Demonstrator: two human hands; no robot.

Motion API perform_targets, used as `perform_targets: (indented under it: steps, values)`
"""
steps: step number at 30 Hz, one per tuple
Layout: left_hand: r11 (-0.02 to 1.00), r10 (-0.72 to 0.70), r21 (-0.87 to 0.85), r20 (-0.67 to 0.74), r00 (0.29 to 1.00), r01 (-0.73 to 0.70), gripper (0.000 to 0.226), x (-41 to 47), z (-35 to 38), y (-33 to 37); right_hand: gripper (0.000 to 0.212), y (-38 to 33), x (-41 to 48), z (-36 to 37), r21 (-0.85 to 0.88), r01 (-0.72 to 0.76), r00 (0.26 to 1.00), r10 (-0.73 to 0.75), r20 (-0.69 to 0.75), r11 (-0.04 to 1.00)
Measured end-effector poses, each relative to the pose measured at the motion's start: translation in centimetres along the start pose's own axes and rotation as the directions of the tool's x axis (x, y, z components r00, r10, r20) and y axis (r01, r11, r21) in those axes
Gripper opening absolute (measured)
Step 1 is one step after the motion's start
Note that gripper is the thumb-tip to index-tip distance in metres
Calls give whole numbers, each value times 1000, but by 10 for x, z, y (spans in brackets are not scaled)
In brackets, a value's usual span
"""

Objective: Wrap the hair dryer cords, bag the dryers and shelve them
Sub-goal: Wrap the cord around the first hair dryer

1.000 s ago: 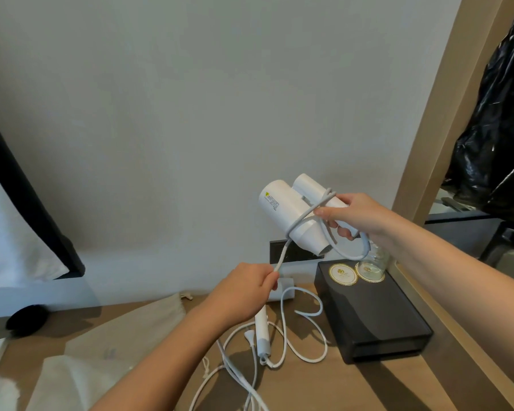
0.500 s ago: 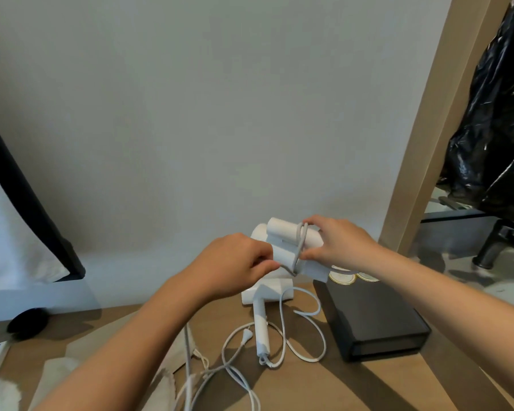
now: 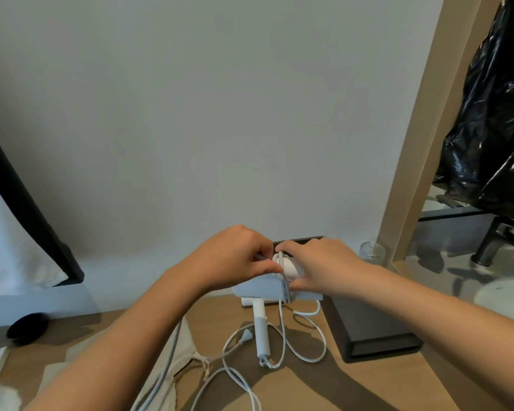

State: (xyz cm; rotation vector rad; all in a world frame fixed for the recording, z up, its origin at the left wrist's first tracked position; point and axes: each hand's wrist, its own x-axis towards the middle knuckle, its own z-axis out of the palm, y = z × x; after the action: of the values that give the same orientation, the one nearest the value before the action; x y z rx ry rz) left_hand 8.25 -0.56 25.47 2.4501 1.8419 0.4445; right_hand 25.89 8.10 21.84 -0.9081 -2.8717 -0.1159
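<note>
A wooden table [image 3: 306,387] stands against a plain pale wall [image 3: 220,114], with a wooden post [image 3: 413,143] rising at the right. On the left lie a small round black object [image 3: 27,327] and some limp pale cloth [image 3: 178,360] with a string, probably a drawstring bag, though arms cover most of it. There are two smooth white plastic hair dryers. The left hand [image 3: 235,259] pinches a thin white cord [image 3: 280,261] looped over the folded dryer [image 3: 261,287], which the right hand [image 3: 318,265] grips just above the table. The second dryer [image 3: 260,330] lies flat beneath, its own cord [image 3: 312,333] in loose loops. To the right sit one matte black box [image 3: 374,330] and one clear glass jar [image 3: 371,253].
</note>
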Motion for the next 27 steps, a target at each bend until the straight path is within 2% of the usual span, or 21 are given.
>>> perform_targets:
  steps: [7,13,19,27]
  values:
    - [986,-124,-115,-5,992,123,42,-1,2,-22,67,-6,-8,-3,12,60,997,-61,40,998]
    - [957,-158,-235,66,985,170,25,-2,-1,-38,65,-11,-16,4,26,189,979,-190,75,982]
    - [890,-280,-352,75,957,288,31,-5,14,-66,71,-16,-22,4,73,217,975,-219,28,973]
    - [857,-253,-405,209,945,319,27,3,26,-68,88,-22,-29,-1,150,215,977,-213,-30,965]
